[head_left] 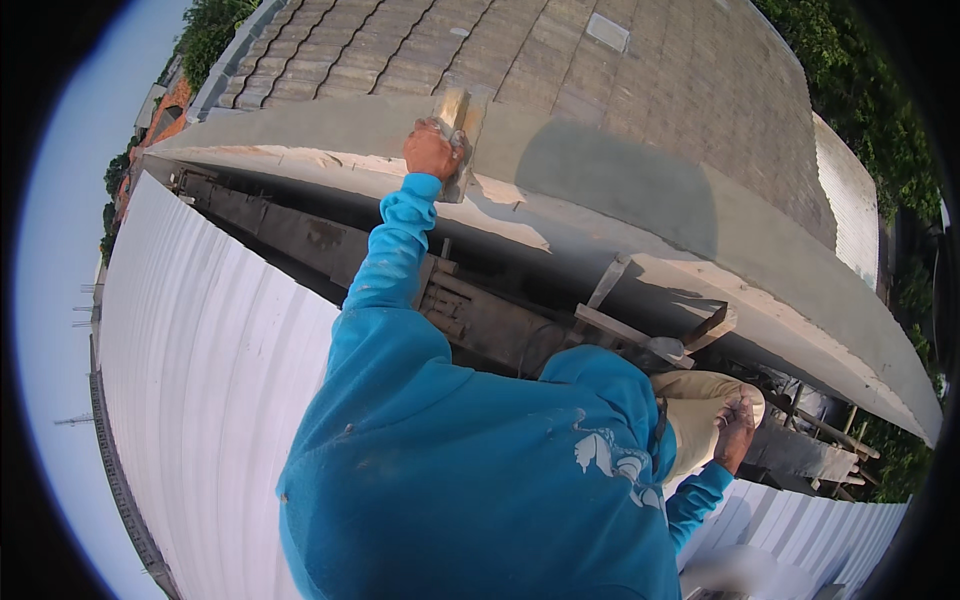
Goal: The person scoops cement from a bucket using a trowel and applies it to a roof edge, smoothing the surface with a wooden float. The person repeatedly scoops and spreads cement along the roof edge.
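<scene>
"Up along the roof's edge, what's happening at your left hand (433, 150)?"

"My fingers are closed round a pale, plaster-smeared wooden float (454, 105), and it sits crosswise on a smooth grey plaster band (320, 122)!"

"And above that?"

"Rows of brownish-grey ridged tiles (640, 110) climb away, and a dark rounded shadow falls across the band to the right of my float."

"Now the right hand (735, 432)! Wide or narrow?"

"It's down by my knee in sandy-beige trousers (690, 405), fingers curled, well apart from the float. Whether anything is in it, I cannot tell."

"Below the band?"

"A pale, rough-edged wall face (570, 215), then a dark gap with weathered brown timber boards (475, 312). To my left, white ribbed metal sheeting (200, 330) spreads out, and my bright blue long-sleeved top (470, 470) fills the foreground!"
</scene>
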The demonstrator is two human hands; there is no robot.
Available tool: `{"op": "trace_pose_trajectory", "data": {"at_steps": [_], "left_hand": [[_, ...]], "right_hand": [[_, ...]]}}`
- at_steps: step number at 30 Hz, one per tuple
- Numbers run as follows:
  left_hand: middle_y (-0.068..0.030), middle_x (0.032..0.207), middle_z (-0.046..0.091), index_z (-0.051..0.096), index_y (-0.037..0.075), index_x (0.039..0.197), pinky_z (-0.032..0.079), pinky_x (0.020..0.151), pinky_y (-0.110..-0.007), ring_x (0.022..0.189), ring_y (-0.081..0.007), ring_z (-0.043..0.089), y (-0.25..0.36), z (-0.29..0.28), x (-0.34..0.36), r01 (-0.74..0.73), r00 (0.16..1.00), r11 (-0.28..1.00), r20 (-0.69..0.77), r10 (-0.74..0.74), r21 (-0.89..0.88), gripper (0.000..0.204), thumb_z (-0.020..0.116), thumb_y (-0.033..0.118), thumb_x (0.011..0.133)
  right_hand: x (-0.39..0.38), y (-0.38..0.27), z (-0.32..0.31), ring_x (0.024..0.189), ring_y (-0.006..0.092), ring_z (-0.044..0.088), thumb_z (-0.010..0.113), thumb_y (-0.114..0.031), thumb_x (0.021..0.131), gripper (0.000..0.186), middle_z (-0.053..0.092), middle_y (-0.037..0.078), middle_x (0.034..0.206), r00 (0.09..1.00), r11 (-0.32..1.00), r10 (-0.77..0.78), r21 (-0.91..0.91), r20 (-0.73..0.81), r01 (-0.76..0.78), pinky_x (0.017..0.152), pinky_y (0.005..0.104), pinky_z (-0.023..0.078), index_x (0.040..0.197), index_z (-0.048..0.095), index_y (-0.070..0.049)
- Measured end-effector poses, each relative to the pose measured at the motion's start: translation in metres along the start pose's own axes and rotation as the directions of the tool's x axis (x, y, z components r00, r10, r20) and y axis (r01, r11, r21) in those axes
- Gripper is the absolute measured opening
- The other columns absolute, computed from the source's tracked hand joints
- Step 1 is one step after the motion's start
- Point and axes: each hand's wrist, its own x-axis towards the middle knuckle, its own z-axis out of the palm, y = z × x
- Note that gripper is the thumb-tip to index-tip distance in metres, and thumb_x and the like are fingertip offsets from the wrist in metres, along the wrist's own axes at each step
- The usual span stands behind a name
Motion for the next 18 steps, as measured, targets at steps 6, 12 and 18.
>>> {"op": "trace_pose_trajectory", "data": {"at_steps": [6, 12, 18], "left_hand": [[-0.0231, 0.101, 0.055, 0.056, -0.005, 0.098, 0.053, 0.074, -0.046, 0.09, -0.0389, 0.062, 0.299, -0.07, -0.06, -0.237, 0.944, 0.783, 0.054, 0.325, -0.575, 0.042, 0.073, 0.02, 0.068], [-0.0195, 0.105, 0.057, 0.056, -0.002, 0.106, 0.053, 0.074, -0.045, 0.093, -0.0355, 0.062, 0.274, -0.073, -0.049, -0.212, 0.928, 0.839, 0.167, 0.334, -0.501, 0.046, 0.072, 0.025, 0.073], [-0.0208, 0.106, 0.061, 0.057, 0.0, 0.114, 0.054, 0.082, -0.045, 0.092, -0.0384, 0.065, -0.034, -0.017, 0.006, 0.246, 0.967, 0.969, 0.075, -0.245, -0.012, 0.056, 0.062, 0.049, 0.087]], "right_hand": [[0.03, -0.051, 0.094, 0.073, 0.0093, 0.058, 0.057, -0.038, 0.099, 0.055, 0.064, 0.004, 0.094, 0.969, 0.986, -0.113, -0.098, 0.221, 0.137, 0.06, 0.0232, 0.048, 0.141, 0.05, -0.003], [0.034, -0.116, 0.133, 0.074, 0.011, 0.06, 0.058, -0.043, 0.099, 0.057, 0.065, 0.006, 0.095, 0.916, 0.889, -0.192, -0.334, 0.351, 0.314, 0.061, 0.0232, 0.049, 0.141, 0.051, -0.005], [0.035, -0.067, 0.027, 0.073, 0.0138, 0.062, 0.059, -0.049, 0.096, 0.063, 0.065, 0.009, 0.096, 0.969, 0.831, -0.175, -0.502, 0.172, 0.239, 0.059, 0.0253, 0.052, 0.14, 0.052, -0.004]]}}
